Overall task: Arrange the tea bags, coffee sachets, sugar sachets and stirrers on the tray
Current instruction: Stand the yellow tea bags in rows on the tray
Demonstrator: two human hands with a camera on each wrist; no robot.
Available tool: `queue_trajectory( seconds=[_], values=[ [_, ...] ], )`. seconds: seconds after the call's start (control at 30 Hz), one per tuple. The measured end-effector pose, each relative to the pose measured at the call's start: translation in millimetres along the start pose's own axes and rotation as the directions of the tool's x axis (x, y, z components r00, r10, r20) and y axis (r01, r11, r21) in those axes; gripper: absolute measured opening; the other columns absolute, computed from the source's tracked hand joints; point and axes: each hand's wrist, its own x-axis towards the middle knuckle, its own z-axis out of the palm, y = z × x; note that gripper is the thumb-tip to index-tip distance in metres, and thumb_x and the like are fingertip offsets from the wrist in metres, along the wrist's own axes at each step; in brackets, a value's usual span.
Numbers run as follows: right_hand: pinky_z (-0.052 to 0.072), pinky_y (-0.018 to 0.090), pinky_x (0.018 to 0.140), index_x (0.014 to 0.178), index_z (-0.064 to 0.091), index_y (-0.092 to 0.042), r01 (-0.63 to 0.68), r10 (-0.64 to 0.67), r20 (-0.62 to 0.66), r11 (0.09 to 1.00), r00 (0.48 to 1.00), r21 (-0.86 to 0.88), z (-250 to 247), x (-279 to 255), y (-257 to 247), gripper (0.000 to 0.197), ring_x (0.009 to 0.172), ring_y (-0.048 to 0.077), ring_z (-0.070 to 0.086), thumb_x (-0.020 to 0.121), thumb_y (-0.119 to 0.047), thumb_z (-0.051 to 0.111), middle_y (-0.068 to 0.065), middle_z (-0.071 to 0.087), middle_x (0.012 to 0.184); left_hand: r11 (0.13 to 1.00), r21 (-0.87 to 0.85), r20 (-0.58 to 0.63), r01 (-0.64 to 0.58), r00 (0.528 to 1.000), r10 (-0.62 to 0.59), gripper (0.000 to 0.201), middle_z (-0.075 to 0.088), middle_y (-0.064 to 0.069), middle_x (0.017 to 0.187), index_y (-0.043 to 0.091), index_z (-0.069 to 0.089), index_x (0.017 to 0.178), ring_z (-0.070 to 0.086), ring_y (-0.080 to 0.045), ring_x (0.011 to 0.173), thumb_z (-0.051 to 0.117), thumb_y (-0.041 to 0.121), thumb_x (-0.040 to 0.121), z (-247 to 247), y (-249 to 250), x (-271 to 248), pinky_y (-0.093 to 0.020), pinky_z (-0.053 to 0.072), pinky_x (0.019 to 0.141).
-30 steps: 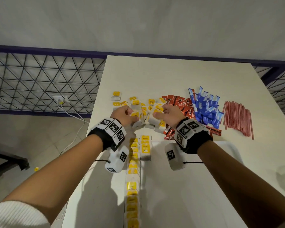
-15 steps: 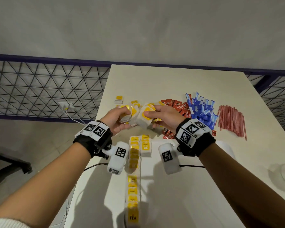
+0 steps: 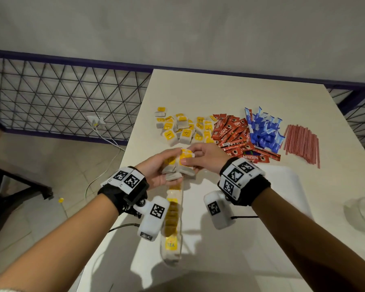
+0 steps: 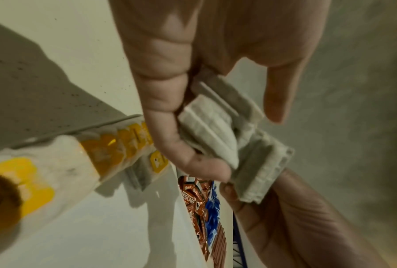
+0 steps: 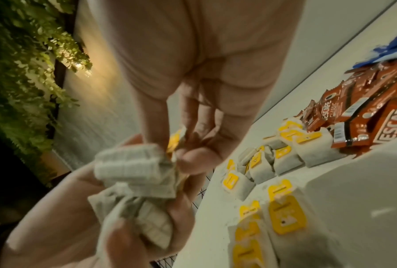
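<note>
Both hands hold one bunch of tea bags [image 3: 178,167] above the far end of the white tray [image 3: 282,182]. My left hand [image 3: 156,169] cups the bunch from below, thumb [image 4: 183,150] curled over it. My right hand [image 3: 204,154] pinches the yellow tags on top. The bags [image 5: 135,172] look crumpled and grey-white. A row of tea bags [image 3: 173,218] lies along the tray's left side. Beyond the hands are loose tea bags [image 3: 177,131], red coffee sachets [image 3: 234,135], blue sugar sachets [image 3: 263,131] and red stirrers [image 3: 301,144].
The table's left edge [image 3: 135,133] drops to a tiled floor beside a wire fence [image 3: 61,98]. A wall socket with a cable [image 3: 97,121] sits behind the fence. A clear plastic item [image 3: 362,216] lies at the right.
Both hands have lifted a bunch of tea bags off the loose pile and drawn it back toward me, over the tray's far end.
</note>
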Motion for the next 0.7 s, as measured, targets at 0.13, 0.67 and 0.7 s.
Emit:
queue_trajectory(
  seconds=[0.13,0.67,0.7],
  values=[
    [0.044,0.019,0.056,0.096,0.056,-0.015,-0.012,0.0,-0.117,0.995,0.993,-0.102,3,-4,11,0.025,0.051,0.007,0.052,0.078,-0.015,0.072,-0.004,0.052,0.063,0.99,0.041,-0.07,-0.132,0.988,0.135,0.012,0.064,-0.006,0.073,0.017,0.06,0.094,0.063,-0.012,0.057,0.056,0.008,0.088,-1,-13,-4,-0.023,0.054,0.05],
    [0.044,0.015,0.045,0.085,0.054,-0.007,-0.129,0.149,-0.129,0.98,0.98,0.15,0,-16,38,0.016,0.045,0.007,0.052,0.081,-0.013,0.069,0.009,0.054,0.061,0.981,0.095,-0.302,-0.172,0.934,0.193,0.017,0.064,0.003,0.056,0.019,0.06,0.085,0.059,-0.008,0.045,0.064,0.003,0.082,-21,-21,-1,-0.018,0.048,0.042],
    [0.044,0.015,0.046,0.087,0.055,-0.006,-0.141,0.158,-0.137,0.982,0.978,0.126,0,-15,42,0.017,0.046,0.007,0.053,0.081,-0.014,0.069,0.008,0.054,0.062,0.98,0.118,-0.314,-0.162,0.93,0.191,0.017,0.063,0.002,0.058,0.019,0.06,0.084,0.058,-0.007,0.044,0.064,0.003,0.082,-23,-20,0,-0.017,0.048,0.042]
  ],
)
